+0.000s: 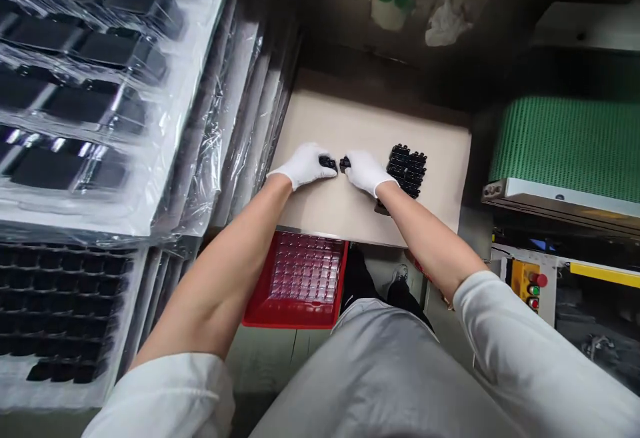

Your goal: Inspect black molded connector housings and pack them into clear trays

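Both my hands wear white gloves and meet over the middle of a beige board-topped table [340, 208]. My left hand [306, 166] is closed around a small black plastic part [327, 162]. A second black plastic part [345, 164] is pinched in my right hand [366, 171], a small gap away from the first. Just right of my right hand lies a cluster of similar black parts [407, 168] set side by side in rows. My right forearm hides part of a dark piece [381, 208] near that cluster.
At the left, stacked trays [185, 91] of black parts stand wrapped in clear film. A red crate [295, 321] with a clear compartment tray sits below the table's front edge. On the right are a green conveyor belt [575, 151] and a yellow button box [525, 283].
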Action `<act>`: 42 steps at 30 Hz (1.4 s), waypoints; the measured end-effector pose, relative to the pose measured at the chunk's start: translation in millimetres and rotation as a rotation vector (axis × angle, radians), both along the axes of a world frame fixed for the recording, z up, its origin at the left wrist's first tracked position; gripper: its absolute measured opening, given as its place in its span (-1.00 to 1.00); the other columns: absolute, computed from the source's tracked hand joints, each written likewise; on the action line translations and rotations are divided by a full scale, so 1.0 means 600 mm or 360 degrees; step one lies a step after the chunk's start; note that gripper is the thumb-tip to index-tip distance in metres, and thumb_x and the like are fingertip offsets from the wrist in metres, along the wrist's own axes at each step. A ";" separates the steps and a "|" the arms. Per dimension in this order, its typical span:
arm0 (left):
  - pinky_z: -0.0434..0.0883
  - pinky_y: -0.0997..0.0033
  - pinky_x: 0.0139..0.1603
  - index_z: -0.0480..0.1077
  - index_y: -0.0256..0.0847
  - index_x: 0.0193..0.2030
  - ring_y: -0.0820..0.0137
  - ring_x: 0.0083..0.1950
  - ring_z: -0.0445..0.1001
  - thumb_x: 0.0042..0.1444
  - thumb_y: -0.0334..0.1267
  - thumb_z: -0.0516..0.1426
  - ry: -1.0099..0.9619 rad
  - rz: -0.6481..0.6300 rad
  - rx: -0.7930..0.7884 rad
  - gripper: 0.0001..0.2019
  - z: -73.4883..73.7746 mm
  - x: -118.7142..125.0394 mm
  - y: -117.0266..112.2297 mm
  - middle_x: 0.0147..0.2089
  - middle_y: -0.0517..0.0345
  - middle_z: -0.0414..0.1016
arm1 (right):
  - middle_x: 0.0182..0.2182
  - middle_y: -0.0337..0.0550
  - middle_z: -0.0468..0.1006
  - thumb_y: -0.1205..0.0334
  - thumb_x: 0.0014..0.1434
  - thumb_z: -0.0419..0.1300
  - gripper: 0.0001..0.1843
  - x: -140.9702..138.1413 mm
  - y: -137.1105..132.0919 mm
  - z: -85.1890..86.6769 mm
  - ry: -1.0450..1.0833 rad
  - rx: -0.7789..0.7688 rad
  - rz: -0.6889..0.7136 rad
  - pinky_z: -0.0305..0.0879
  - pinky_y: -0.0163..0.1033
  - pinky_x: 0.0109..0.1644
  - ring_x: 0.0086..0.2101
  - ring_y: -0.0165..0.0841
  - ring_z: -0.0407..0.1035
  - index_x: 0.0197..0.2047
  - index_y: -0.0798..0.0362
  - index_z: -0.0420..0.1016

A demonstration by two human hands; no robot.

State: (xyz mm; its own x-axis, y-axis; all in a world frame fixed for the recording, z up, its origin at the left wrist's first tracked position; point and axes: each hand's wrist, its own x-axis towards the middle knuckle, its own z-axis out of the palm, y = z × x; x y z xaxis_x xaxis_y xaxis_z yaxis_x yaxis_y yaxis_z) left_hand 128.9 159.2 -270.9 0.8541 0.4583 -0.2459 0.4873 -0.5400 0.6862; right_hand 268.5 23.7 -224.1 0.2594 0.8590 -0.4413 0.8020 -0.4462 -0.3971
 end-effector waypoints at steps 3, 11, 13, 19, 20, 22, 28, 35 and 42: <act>0.42 0.22 -0.05 0.65 -0.19 -0.20 0.17 -0.19 0.49 -0.07 -0.04 0.32 0.0118 -0.0168 0.0016 -0.66 0.000 0.011 0.000 -0.27 0.03 0.60 | 0.15 0.24 0.56 0.36 0.33 0.17 -0.65 0.018 -0.008 -0.006 -0.0045 -0.0030 -0.0022 0.39 0.07 0.16 0.10 0.04 0.46 0.15 0.20 0.55; 0.34 -0.07 0.33 0.45 -0.18 0.29 -0.01 0.24 0.40 0.32 -0.17 0.16 -0.0218 0.0442 0.0357 -0.57 0.078 -0.062 -0.213 0.17 -0.18 0.50 | 0.15 0.09 0.58 0.36 0.36 0.09 -0.57 -0.015 -0.293 0.058 -0.0171 0.0540 -0.0505 0.30 0.04 0.33 0.17 -0.05 0.39 0.23 0.16 0.54; 0.37 -0.08 0.28 0.47 -0.14 0.30 -0.03 0.24 0.42 0.38 -0.14 0.12 -0.0232 0.0201 0.0371 -0.60 0.081 -0.071 -0.288 0.22 -0.22 0.49 | 0.05 0.11 0.61 0.31 0.37 0.11 -0.57 -0.047 -0.370 0.056 -0.0335 0.0443 -0.0628 0.33 0.09 0.24 0.06 -0.02 0.42 0.24 0.13 0.56; 0.37 -0.16 0.24 0.48 -0.06 0.31 -0.12 0.36 0.37 0.39 -0.17 0.10 -0.0067 -0.0211 0.0476 -0.60 0.031 -0.071 -0.329 0.43 -0.25 0.36 | 0.21 0.22 0.46 0.06 0.39 0.20 -0.39 -0.130 -0.382 -0.001 -0.0389 0.0191 -0.0632 0.29 0.14 0.20 0.09 0.09 0.34 0.44 0.03 0.40; 0.37 -0.14 0.25 0.51 -0.08 0.25 -0.11 0.34 0.39 0.39 -0.17 0.09 -0.0079 -0.0229 0.0468 -0.64 0.025 -0.079 -0.314 0.39 -0.25 0.41 | 0.23 0.22 0.45 0.04 0.40 0.19 -0.41 -0.140 -0.365 -0.009 -0.0386 0.0218 -0.0662 0.29 0.14 0.21 0.11 0.09 0.33 0.42 0.03 0.43; 0.39 -0.10 0.25 0.55 -0.15 0.15 -0.07 0.28 0.46 0.40 -0.18 0.07 -0.0104 -0.0296 0.0398 -0.68 0.019 -0.101 -0.279 0.29 -0.25 0.50 | 0.29 0.22 0.42 0.06 0.39 0.20 -0.49 -0.157 -0.328 -0.022 -0.0362 0.0298 -0.0723 0.27 0.13 0.24 0.17 0.10 0.31 0.31 0.08 0.50; 0.39 -0.08 0.33 0.47 -0.20 0.24 -0.03 0.19 0.54 0.24 -0.15 0.24 -0.0059 -0.0028 -0.0017 -0.55 0.011 -0.142 -0.196 0.14 -0.19 0.61 | 0.07 0.21 0.60 0.22 0.29 0.28 -0.64 -0.185 -0.220 -0.061 0.0178 0.0419 -0.1021 0.31 0.10 0.25 0.06 0.01 0.45 0.13 0.13 0.51; 0.55 0.01 0.26 0.54 -0.05 -0.20 0.12 0.08 0.58 -0.01 -0.11 0.35 -0.0237 0.0794 -0.1640 -0.77 0.062 -0.220 -0.067 -0.06 0.10 0.60 | -0.24 -0.21 0.59 0.19 -0.03 0.41 -0.66 -0.223 -0.176 -0.029 0.2096 0.1244 -0.2376 0.45 -0.16 -0.07 -0.22 -0.29 0.48 -0.19 0.00 0.43; 0.60 0.25 -0.39 0.58 0.04 -0.34 0.29 -0.38 0.52 -0.18 -0.16 0.38 0.0606 0.0311 -0.2403 -0.81 0.093 -0.182 0.002 -0.34 0.12 0.53 | -0.40 -0.16 0.53 0.16 0.00 0.33 -0.77 -0.329 -0.143 0.017 0.2305 0.1665 -0.2964 0.38 -0.17 -0.29 -0.36 -0.28 0.43 -0.31 0.01 0.39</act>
State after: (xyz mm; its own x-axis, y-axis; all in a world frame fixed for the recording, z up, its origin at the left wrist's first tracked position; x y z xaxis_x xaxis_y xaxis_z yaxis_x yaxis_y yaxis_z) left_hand 19.5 160.3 -215.3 0.5964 -0.3090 -0.7408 0.7287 0.5955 0.3382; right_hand 71.4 -62.0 -213.7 0.6563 0.2067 -0.7256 -0.6984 0.5303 -0.4806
